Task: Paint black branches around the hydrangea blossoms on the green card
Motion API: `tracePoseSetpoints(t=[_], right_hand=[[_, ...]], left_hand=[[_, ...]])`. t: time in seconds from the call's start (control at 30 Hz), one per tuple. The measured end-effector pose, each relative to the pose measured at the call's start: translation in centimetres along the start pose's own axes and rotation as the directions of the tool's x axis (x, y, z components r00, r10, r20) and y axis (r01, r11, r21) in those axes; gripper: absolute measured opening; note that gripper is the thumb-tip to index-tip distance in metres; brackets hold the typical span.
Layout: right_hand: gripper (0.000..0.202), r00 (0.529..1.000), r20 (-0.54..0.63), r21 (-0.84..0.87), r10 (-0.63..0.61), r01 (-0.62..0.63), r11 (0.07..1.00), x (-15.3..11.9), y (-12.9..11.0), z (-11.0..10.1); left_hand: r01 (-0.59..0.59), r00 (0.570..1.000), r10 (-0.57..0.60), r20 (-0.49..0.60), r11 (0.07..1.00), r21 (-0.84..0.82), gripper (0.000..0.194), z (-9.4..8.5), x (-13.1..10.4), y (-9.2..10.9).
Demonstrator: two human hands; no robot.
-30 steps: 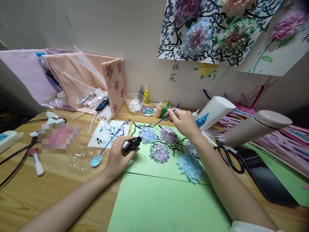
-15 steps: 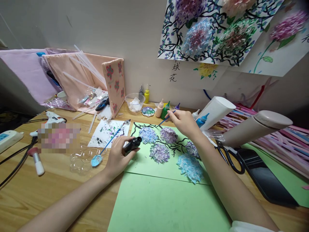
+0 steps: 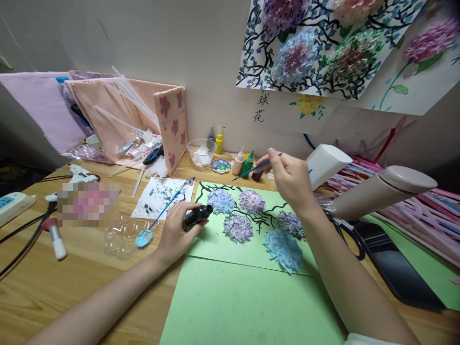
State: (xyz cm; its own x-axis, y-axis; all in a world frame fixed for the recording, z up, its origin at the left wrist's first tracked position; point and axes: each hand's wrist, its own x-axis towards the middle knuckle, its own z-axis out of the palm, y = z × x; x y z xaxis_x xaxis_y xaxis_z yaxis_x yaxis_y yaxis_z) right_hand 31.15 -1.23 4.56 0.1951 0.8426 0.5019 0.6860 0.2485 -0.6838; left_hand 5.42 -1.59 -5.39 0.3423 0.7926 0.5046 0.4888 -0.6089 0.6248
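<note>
My left hand is closed around a small black paint bottle, tilted with its mouth toward the right, over the left edge of the green paper. Between the fingers of my right hand is a thin blue paintbrush. Its tip is near the paper's top edge, beside the painted black branches; contact cannot be made out. On the paper are a blue-violet flower, a lilac flower, another purple flower, a dark purple flower and a light blue flower.
Behind the paper stand paint bottles, a palette and a clear bowl. To the left lie a paint-stained sheet, a clear tray and a glue gun. Scissors and a grey flask are on the right.
My right hand has moved right and slightly lower, and the brush now lies at a flatter slant. The lilac flower is less shaded. My left hand still holds the bottle in place.
</note>
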Motion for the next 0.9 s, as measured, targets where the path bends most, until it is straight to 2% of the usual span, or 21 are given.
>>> tracePoseSetpoints(t=[0.03,0.1,0.17,0.27,0.4,0.53,0.7,0.9], right_hand=[[0.046,0.998,-0.065,0.071,-0.026,0.031,0.997,-0.4,-1.0,-0.3],[0.045,0.991,-0.117,0.165,-0.068,0.087,0.982,-1.3,-3.2,-0.8],[0.042,0.981,-0.154,0.184,-0.114,0.142,0.973,-2.3,-5.1,-1.2],[0.037,0.979,-0.115,0.188,-0.167,0.187,0.964,-3.3,-6.6,-1.5],[0.037,0.971,-0.004,0.174,-0.24,0.237,0.956,-3.7,-6.7,-1.2],[0.033,0.937,0.097,0.138,-0.336,0.322,0.937,-3.6,-6.5,-0.7],[0.031,0.893,0.135,0.094,-0.43,0.421,0.902,-3.7,-6.7,-0.6],[0.031,0.889,0.159,0.086,-0.429,0.42,0.903,-3.7,-6.8,-0.9]], left_hand=[[-0.006,1.0,0.006,-0.001,1.0,-0.001,0.029,0.0,0.0,0.0],[-0.015,1.0,0.015,-0.004,1.0,-0.002,0.028,0.0,0.0,0.0],[-0.02,1.0,0.02,-0.009,1.0,0.0,0.028,0.0,0.0,0.0],[-0.02,1.0,0.02,-0.012,1.0,0.0,0.027,0.0,0.1,0.1],[-0.011,1.0,0.011,-0.006,1.0,-0.006,0.027,0.0,0.1,0.1],[-0.02,1.0,0.02,-0.015,1.0,-0.013,0.027,-0.1,0.1,0.2],[-0.039,0.999,0.039,-0.015,0.999,-0.007,0.027,-0.1,0.1,0.2],[-0.039,0.999,0.039,0.0,0.999,-0.005,0.027,-0.1,0.1,0.1]])
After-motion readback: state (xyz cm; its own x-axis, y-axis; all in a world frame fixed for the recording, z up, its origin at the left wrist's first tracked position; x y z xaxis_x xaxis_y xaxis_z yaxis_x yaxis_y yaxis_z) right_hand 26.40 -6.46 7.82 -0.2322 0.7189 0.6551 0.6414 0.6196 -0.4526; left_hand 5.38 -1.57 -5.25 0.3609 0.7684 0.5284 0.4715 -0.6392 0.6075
